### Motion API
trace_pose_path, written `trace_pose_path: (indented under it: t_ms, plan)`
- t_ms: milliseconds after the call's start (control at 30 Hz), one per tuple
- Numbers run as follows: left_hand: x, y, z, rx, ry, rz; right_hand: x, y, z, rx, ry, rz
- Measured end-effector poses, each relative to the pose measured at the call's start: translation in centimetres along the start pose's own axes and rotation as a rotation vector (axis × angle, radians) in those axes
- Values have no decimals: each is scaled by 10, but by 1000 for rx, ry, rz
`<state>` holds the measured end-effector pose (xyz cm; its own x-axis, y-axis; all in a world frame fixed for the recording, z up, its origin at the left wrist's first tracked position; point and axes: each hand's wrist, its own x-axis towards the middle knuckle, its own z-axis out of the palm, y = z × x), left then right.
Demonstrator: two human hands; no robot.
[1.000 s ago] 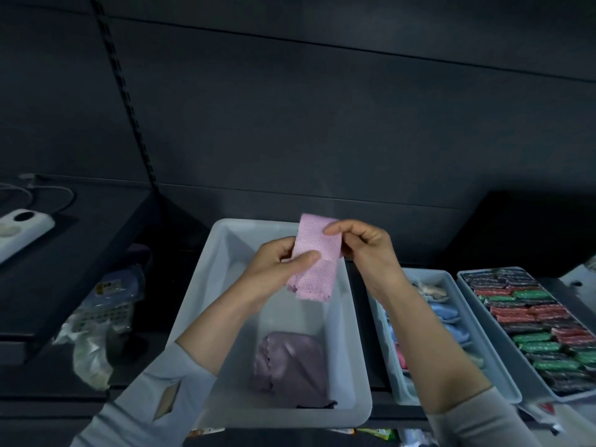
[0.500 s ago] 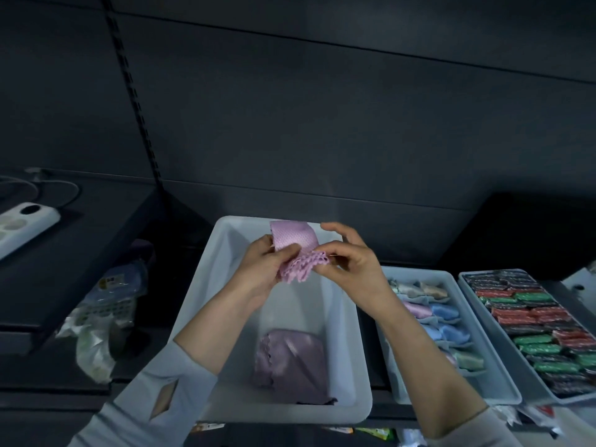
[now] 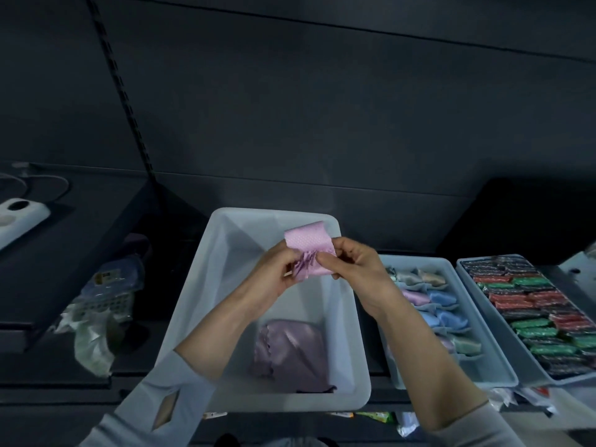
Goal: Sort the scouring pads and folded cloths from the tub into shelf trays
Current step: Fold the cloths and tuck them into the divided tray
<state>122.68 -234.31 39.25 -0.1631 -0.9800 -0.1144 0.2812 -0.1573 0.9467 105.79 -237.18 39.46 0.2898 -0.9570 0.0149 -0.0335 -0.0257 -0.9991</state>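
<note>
- Nearest you, the tub [image 3: 206, 317] sits at the shelf [image 3: 48, 375] edge with one lilac cloth [image 3: 290, 353] left on its floor.
- Above the tub's middle, your left hand [image 3: 274, 272] and right hand [image 3: 354, 266] both pinch a pink cloth [image 3: 308, 245], half folded between them.
- Right of the tub, the cloth tray [image 3: 496, 369] holds rows of folded cloths, with room at its near end.
- Further right, the pad tray [image 3: 467, 279] looks packed with red, green and dark pads, so that sort seems done.
- By my reading, two cloths remain: this one and the lilac one.
- Left of the tub lie plastic bags [image 3: 93, 317]; beyond them is a power strip [image 3: 22, 217], and behind everything a dark wall [image 3: 322, 108].
</note>
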Motion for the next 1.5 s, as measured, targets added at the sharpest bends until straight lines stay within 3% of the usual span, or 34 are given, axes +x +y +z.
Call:
trace_pose_path:
  t_ms: [133,200,333,567,733,933,1000,1167,1300,1400,1500]
  plan:
    - [-4,-17,7,322,118,203,-7,8,-5,5,-2,43]
    - [-2,-22,9,333,164,222,-13,11,-11,53,-6,83]
    - [-5,-25,20,237,82,157,-28,18,-31,291,-24,136]
    - [-8,-47,66,198,20,60,-57,29,-78,306,-53,187]
    - [-3,-73,106,247,11,61,-72,35,-123,318,-33,357]
    - [4,-110,148,271,5,68,-98,51,-194,75,-146,422]
    - [4,-128,156,491,17,181,-107,59,-217,-135,-154,403]
    - [-6,-166,174,1107,-74,327,-125,86,-253,-975,-222,272]
    - [-13,-195,180,1371,-184,382,-122,99,-242,-1150,-216,227]
    - [-15,-205,176,1449,-164,432,-119,103,-232,-1219,-196,204]
    - [-16,-211,174,1468,-132,483,-116,103,-235,-1315,-281,178]
